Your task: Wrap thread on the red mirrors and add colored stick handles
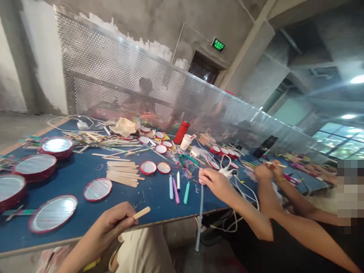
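Note:
My left hand (119, 220), low in front of the table's near edge, pinches a flat wooden craft stick (142, 212) between thumb and fingers. Further right, my right hand (213, 180) is closed around the upper end of a long translucent glue stick (200, 218), which hangs down past the table edge. Between the hands lie several pastel sticks, among them a purple one (175, 190) and a teal one (186, 193). A row of wooden craft sticks (123, 172) rests beyond my left hand. Nearby is a round red-rimmed disc (98, 189).
Larger red-rimmed round pieces (54, 213) stand on the blue table (119, 197) at left. Behind are loose sticks, a red bottle (181, 132), a paper cup (187, 141), green-handled pliers (187, 159) and white cables (250, 189). A co-worker's hands (269, 171) hold a stick at right.

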Action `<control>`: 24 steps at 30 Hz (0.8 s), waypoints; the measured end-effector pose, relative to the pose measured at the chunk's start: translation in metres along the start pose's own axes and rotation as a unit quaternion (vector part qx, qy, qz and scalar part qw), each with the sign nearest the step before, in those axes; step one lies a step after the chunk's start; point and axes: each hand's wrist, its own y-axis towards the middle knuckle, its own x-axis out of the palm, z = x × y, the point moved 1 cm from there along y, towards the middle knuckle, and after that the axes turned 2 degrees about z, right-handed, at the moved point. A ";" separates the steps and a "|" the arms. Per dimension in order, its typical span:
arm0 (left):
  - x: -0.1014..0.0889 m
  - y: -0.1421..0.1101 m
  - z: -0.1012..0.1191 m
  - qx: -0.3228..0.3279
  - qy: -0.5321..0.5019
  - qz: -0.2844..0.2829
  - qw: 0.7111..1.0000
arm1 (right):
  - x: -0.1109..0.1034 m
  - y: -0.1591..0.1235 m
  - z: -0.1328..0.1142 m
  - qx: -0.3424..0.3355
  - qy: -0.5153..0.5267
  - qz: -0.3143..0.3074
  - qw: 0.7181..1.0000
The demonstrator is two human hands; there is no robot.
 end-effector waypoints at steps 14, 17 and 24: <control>0.034 0.014 -0.008 0.001 0.205 0.051 0.977 | 0.063 -0.062 -0.008 -0.075 -0.119 0.093 0.986; 0.045 0.018 -0.006 -0.017 0.271 0.073 0.960 | 0.063 -0.080 0.001 -0.077 -0.123 0.089 0.985; 0.063 0.052 0.011 -0.115 0.392 0.090 0.908 | 0.056 -0.104 0.027 -0.076 -0.121 0.053 0.988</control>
